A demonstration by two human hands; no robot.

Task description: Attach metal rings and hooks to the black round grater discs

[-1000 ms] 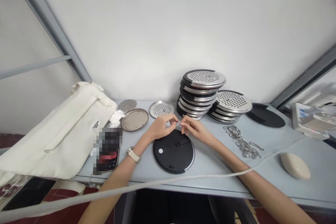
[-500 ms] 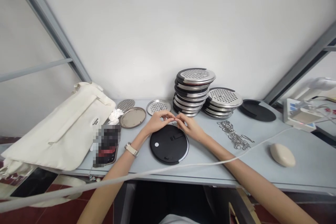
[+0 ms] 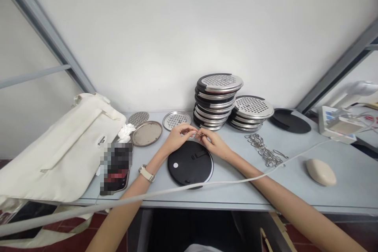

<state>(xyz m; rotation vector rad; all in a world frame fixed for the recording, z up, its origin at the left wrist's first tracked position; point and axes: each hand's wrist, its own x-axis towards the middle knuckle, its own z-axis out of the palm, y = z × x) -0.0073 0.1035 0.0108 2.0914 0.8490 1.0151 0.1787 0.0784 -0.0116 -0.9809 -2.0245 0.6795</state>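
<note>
Silvery and small, a metal piece (image 3: 199, 134) is being pinched between the fingertips of the left hand (image 3: 177, 138) and the right hand (image 3: 214, 143), its exact shape too small to tell. Both hands are hovering around twelve o'clock of a black disc (image 3: 190, 163), which is lying flat on the grey counter (image 3: 236, 189). From that disc, a tall stack of perforated plates (image 3: 218, 102) is standing at one o'clock, a shorter stack (image 3: 252, 112) at two, and loose metal clips (image 3: 265, 151) are lying tangled at three. A shallow metal dish (image 3: 147, 134) is resting at ten o'clock, and a partly blurred phone (image 3: 118, 171) at nine.
</note>
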